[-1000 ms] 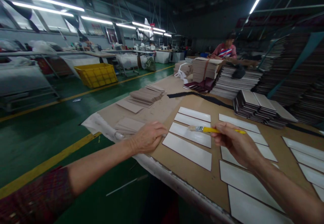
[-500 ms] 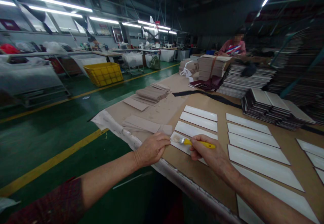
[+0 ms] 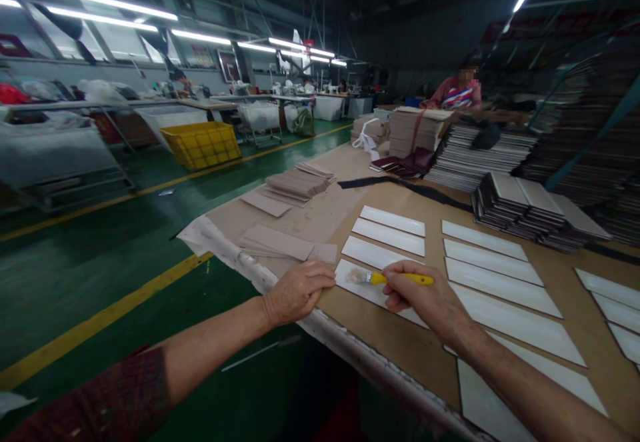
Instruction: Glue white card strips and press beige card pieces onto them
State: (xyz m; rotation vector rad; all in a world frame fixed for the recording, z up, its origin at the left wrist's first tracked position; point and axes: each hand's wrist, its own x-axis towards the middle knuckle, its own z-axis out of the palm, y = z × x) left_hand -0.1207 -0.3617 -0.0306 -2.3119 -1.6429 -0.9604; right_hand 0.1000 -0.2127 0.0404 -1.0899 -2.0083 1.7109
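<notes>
My right hand (image 3: pixel 413 290) is closed round the yellow handle of a paintbrush (image 3: pixel 379 279). Its pale bristles lie on a white rectangular panel (image 3: pixel 360 287) near the table's front edge. At that panel's left end, my left hand (image 3: pixel 300 290) has its fingers pressed together on the edge; the fingertips are partly hidden. Beyond it lie more white panels (image 3: pixel 387 237) in a column, their faces shiny. A second column of white panels (image 3: pixel 493 260) runs to the right, partly under my right forearm.
Grey-brown card strips (image 3: pixel 280 242) lie just past my left hand, with a card pile (image 3: pixel 297 185) behind. Stacked dark-edged panels (image 3: pixel 520 205) stand at the right. A black strip (image 3: pixel 405 187) crosses the table (image 3: pixel 395 342). A person (image 3: pixel 457 92) is at the back.
The brush has moved right along the panel in my right hand. My left hand stays at the panel's left end. The whole view has shifted slightly.
</notes>
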